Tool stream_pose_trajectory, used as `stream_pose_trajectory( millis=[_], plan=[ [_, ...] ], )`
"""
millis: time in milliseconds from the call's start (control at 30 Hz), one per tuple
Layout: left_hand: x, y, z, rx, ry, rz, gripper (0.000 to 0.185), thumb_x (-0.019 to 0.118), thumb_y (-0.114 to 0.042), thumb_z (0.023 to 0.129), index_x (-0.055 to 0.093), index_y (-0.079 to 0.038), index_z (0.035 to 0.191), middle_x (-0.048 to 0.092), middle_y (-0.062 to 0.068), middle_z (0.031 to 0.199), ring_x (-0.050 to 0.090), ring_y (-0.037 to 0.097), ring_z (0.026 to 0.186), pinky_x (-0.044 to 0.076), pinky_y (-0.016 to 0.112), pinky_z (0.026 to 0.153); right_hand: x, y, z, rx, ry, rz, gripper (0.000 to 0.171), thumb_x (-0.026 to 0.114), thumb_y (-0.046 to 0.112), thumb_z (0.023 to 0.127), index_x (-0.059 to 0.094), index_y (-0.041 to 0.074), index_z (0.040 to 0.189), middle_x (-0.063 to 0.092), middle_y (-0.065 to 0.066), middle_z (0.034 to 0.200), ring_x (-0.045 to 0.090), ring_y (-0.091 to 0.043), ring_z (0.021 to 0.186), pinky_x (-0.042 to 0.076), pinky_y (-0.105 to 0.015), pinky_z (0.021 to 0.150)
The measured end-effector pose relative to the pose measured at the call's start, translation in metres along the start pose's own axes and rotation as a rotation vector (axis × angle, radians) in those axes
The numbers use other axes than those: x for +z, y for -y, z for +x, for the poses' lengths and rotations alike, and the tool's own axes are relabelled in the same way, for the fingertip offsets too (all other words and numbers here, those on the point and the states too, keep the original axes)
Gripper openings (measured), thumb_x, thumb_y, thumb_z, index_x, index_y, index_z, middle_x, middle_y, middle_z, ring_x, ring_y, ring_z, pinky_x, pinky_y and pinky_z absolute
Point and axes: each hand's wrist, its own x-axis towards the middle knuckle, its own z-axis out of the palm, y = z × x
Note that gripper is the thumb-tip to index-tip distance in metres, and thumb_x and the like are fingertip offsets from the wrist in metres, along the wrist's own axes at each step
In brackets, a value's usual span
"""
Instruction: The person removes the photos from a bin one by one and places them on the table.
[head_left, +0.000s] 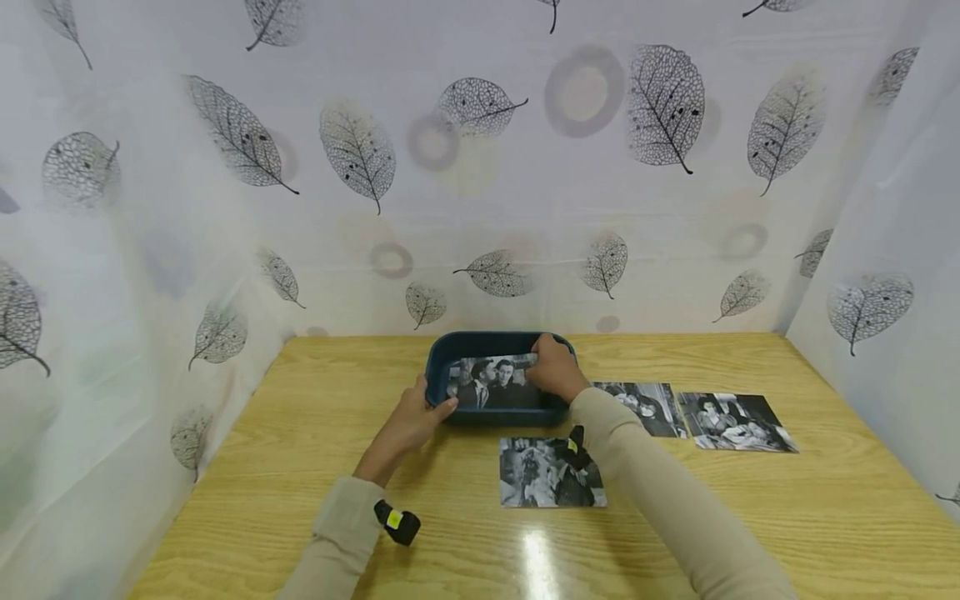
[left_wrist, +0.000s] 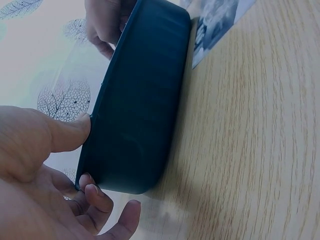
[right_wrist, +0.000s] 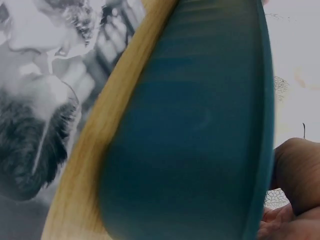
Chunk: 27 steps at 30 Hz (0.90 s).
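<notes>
A dark blue plastic tray [head_left: 487,419] stands on the table near the back. My left hand [head_left: 411,417] grips its left end, thumb on the rim and fingers about the outer wall; the left wrist view shows this hold on the tray [left_wrist: 135,105] closely. Inside the tray lies a black-and-white photo [head_left: 487,385] of two people. Reaching over the tray's right side, my right hand [head_left: 555,372] pinches that photo by its right edge. In the right wrist view the tray wall [right_wrist: 195,125] hides the fingertips and the photo's edge.
In front of the tray lies another black-and-white photo [head_left: 547,475], partly under the right forearm in view. To the right are two more, a nearer photo [head_left: 647,408] and a farther photo [head_left: 737,422]. A leaf-patterned curtain [head_left: 480,183] rises behind the wooden table [head_left: 337,392].
</notes>
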Motion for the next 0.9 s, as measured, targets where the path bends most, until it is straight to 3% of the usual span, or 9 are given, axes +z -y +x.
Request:
stream_pose_trajectory(
  millis=[167,333,500,700,900],
  plan=[
    [0.000,0.000,-0.001,-0.009,0.003,0.012,0.078,0.058,-0.017,0.105,0.006,0.008,0.159,0.023,0.032,0.160,0.023,0.044,0.148,0.025,0.058,0.117,-0.005,-0.001,0.000,-0.058,-0.064,0.019,0.037,0.066,0.000,0.084,0.052,-0.006,0.118,0.063,-0.024,0.108,0.059,-0.030,0.079,0.050,-0.043,0.073],
    [0.000,0.001,0.000,0.011,-0.001,-0.003,0.067,0.058,-0.015,0.105,0.021,0.005,0.157,0.046,0.028,0.144,0.041,0.037,0.138,0.037,0.054,0.110,-0.011,0.001,-0.001,-0.079,-0.051,0.157,0.033,0.064,-0.002,0.086,0.051,-0.006,0.117,0.060,-0.018,0.092,0.060,-0.025,0.063,0.053,-0.038,0.061],
    [0.001,0.002,0.001,0.019,-0.007,-0.018,0.056,0.059,-0.012,0.104,0.032,0.003,0.150,0.054,0.020,0.124,0.049,0.030,0.120,0.041,0.048,0.098,-0.022,0.007,-0.008,-0.083,-0.012,0.288,0.030,0.065,-0.001,0.091,0.049,-0.006,0.116,0.055,-0.019,0.096,0.061,-0.028,0.067,0.057,-0.038,0.059],
    [0.002,0.001,0.001,0.019,-0.002,-0.034,0.060,0.059,-0.012,0.104,0.028,0.004,0.153,0.052,0.025,0.136,0.046,0.035,0.132,0.039,0.053,0.105,-0.037,0.008,-0.013,-0.037,-0.010,0.330,0.032,0.066,0.000,0.095,0.049,-0.005,0.122,0.055,-0.024,0.107,0.065,-0.032,0.075,0.060,-0.044,0.069],
    [0.002,0.001,0.002,0.016,-0.007,-0.036,0.049,0.059,-0.012,0.104,0.036,0.003,0.144,0.049,0.011,0.102,0.050,0.027,0.105,0.041,0.043,0.089,-0.057,0.002,-0.017,0.001,-0.022,0.368,0.036,0.066,-0.001,0.096,0.048,-0.006,0.127,0.054,-0.021,0.105,0.064,-0.026,0.075,0.060,-0.042,0.070]
  ],
)
